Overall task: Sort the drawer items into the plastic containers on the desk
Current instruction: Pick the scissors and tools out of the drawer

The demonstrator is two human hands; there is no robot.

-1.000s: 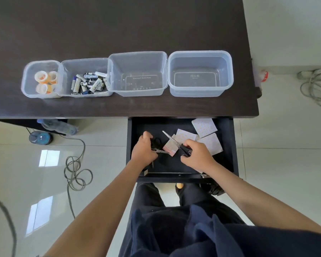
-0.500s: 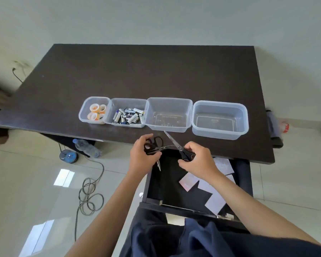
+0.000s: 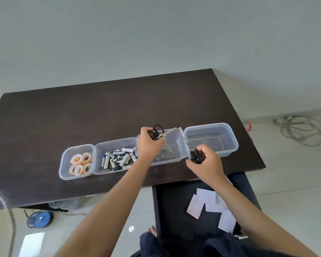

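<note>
My left hand (image 3: 148, 145) grips black-handled scissors (image 3: 158, 132) over the third clear container (image 3: 176, 153), blades pointing right. My right hand (image 3: 206, 164) grips a second pair of scissors (image 3: 190, 149) by the black handle, its blade slanting up along that container's right wall. The fourth container (image 3: 232, 143) on the right holds nothing. Tape rolls (image 3: 81, 164) fill the leftmost container and batteries (image 3: 119, 158) the second. White paper squares (image 3: 206, 203) lie in the open dark drawer (image 3: 157, 206) below the desk edge.
The four containers stand in a row near the front of the dark desk (image 3: 100, 108). On the floor are a coiled cable (image 3: 302, 130) at the right and a blue round object (image 3: 39, 219) under the desk's left side.
Both hands lifted the scissors out of the drawer and carried them up over the desk to the third container. The view tilted upward.
</note>
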